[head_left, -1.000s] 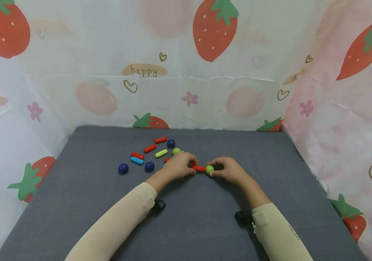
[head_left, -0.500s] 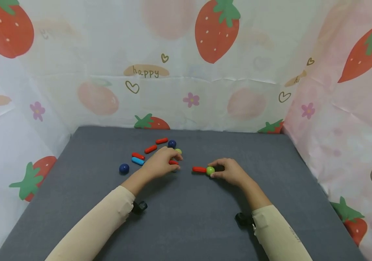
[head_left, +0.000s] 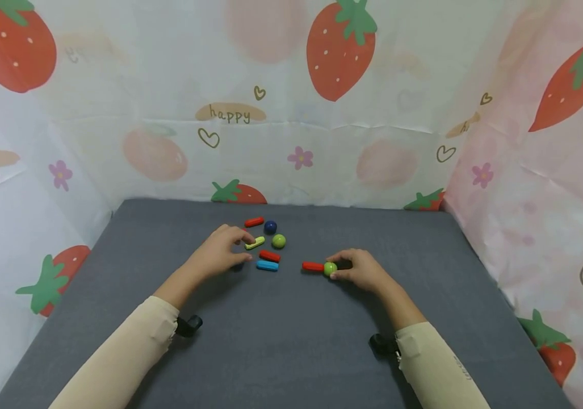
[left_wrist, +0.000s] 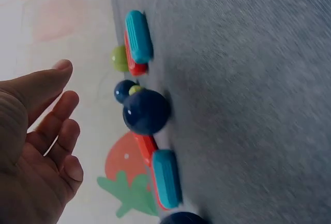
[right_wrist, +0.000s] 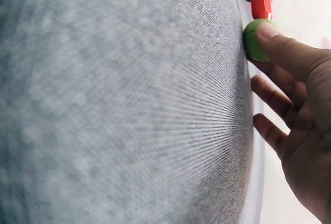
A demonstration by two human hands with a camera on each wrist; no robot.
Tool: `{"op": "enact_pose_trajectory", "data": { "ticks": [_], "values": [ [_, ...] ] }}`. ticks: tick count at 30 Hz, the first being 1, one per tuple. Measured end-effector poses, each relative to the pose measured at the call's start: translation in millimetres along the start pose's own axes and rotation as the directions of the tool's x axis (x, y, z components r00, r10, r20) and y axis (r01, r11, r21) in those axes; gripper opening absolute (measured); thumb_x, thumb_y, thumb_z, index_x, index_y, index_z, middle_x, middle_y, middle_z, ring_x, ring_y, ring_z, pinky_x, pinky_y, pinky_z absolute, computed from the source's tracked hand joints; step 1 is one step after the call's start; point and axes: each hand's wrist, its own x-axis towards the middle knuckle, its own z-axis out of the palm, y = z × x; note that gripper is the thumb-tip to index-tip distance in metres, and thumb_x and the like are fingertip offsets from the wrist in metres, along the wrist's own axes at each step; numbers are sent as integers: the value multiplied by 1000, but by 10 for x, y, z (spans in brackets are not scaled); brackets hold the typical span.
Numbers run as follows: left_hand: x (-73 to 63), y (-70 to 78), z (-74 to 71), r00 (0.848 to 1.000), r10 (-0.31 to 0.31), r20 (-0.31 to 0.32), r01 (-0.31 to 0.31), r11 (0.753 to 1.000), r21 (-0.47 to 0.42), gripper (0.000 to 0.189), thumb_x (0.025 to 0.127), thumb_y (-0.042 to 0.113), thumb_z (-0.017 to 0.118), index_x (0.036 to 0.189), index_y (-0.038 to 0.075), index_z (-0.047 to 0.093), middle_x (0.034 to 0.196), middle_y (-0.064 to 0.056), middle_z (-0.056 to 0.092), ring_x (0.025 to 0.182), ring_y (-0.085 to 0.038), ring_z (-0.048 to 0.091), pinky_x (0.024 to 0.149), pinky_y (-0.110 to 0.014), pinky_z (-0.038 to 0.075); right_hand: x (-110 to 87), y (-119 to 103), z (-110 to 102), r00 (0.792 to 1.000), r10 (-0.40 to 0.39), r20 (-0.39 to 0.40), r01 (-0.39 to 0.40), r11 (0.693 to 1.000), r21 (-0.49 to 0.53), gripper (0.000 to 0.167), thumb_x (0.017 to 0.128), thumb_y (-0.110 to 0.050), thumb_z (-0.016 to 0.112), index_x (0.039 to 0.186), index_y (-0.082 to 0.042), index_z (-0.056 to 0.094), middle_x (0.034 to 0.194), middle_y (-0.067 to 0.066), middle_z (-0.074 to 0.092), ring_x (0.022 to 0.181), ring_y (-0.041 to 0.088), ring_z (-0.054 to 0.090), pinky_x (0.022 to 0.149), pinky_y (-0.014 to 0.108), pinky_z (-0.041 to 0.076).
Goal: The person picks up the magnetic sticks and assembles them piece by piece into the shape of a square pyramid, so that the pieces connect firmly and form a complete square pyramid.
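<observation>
My right hand (head_left: 363, 268) pinches a green ball (right_wrist: 257, 40) between thumb and fingers at the middle of the table. A red rod (head_left: 313, 266) extends left from that ball, end against it. My left hand (head_left: 214, 253) hovers over the loose pieces with thumb and fingers apart, holding nothing. Beneath it a dark blue ball (left_wrist: 146, 112) is mostly hidden in the head view. Near its fingertips lies a yellow-green rod (head_left: 255, 242). Just to the right are another red rod (head_left: 269, 256) and a blue rod (head_left: 267, 265).
Behind these pieces sit a loose green ball (head_left: 278, 241), a dark blue ball (head_left: 270, 227) and a red rod (head_left: 254, 221). The left wrist view also shows a second blue rod (left_wrist: 166, 179) beside red. A grey cloth (head_left: 291, 341) covers the table; a strawberry-print curtain (head_left: 281, 170) surrounds it.
My left hand has let go of the red rod beside the green ball and moved left over the loose pieces. My right hand stays in place, gripping the green ball.
</observation>
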Motion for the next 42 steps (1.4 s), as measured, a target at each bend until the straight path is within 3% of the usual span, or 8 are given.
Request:
{"op": "enact_pose_trajectory", "data": {
  "ticks": [10, 16, 27, 42],
  "values": [
    [-82, -260, -26, 997, -63, 49, 61, 997, 48, 40, 91, 21, 80, 129, 13, 70, 123, -7, 68, 106, -26, 51, 87, -45, 45, -7, 13, 11, 1000, 9, -2, -8, 1000, 28, 39, 87, -24, 83, 125, -19, 74, 131, 5, 68, 130, 30, 57, 107, 51, 46],
    [-101, -390, -13, 994, -79, 75, 74, 995, 69, 44, 89, 23, 83, 130, 14, 70, 121, -6, 67, 111, -26, 51, 94, -50, 43, -8, 18, 7, 1000, 3, 0, -3, 1000, 30, 40, 87, -25, 84, 125, -19, 74, 131, 5, 68, 129, 31, 57, 106, 52, 46],
    [-80, -454, 31, 989, -88, 117, 77, 993, 90, 42, 87, 24, 84, 127, 16, 72, 119, -6, 65, 115, -27, 50, 98, -52, 42, -11, 20, 16, 1000, 2, -5, -1, 1000, 24, 39, 88, -25, 83, 126, -20, 74, 132, 5, 68, 130, 31, 57, 108, 52, 45],
    [-57, -404, 88, 984, -117, 131, 107, 991, 83, 36, 88, 23, 83, 123, 17, 74, 119, -9, 63, 113, -29, 50, 95, -52, 45, -21, 40, 15, 1000, 2, -5, -2, 1000, 29, 39, 88, -26, 83, 126, -22, 74, 131, 4, 67, 129, 30, 57, 108, 52, 45]
  ]
}}
